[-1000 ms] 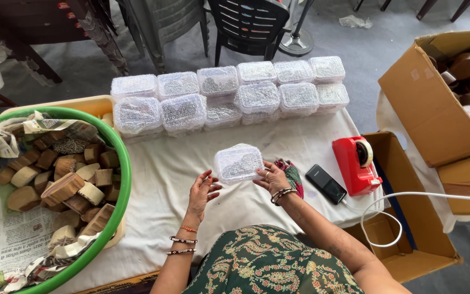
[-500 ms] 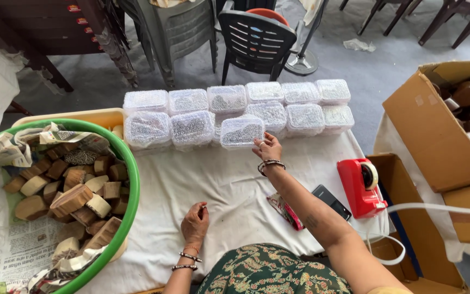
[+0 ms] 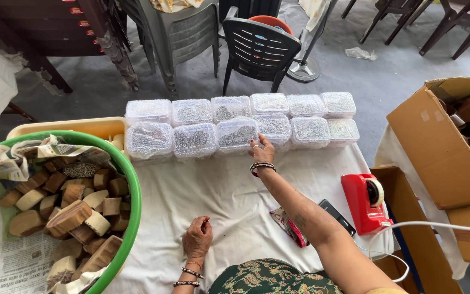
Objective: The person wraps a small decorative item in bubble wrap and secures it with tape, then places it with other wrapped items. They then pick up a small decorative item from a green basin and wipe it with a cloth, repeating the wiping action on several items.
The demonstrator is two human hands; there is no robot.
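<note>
Right hand (image 3: pixel 263 149) stretched far forward, fingers flat against the near edge of a clear lidded box (image 3: pixel 237 135) full of small silvery pieces, pressing rather than wrapping, so open and not closed around anything. Sits third from the left in the front row of 6 such boxes, touching its neighbours on both sides, with a second row of 6 (image 3: pixel 239 108) packed just behind. Left hand (image 3: pixel 197 237) resting on the white cloth (image 3: pixel 235 196) near the body, loosely curled and holding nothing. To seat this box well, judged from the layout: push with flat fingers low on the wall, straight toward the back row, keeping the lid level and the front edge flush with the boxes beside it, with no sideways shove that could skew the line. Further out: a green tub (image 3: pixel 128 185) lined with newspaper and heaped with wooden blocks (image 3: pixel 69 204) on the left; a red tape dispenser (image 3: pixel 364 201), a dark phone (image 3: pixel 337 216) and a small patterned pouch (image 3: pixel 288 225) on the right; open cardboard cartons (image 3: pixel 441 147) beyond the table edge; plastic chairs (image 3: pixel 261 49) past the far side.
</note>
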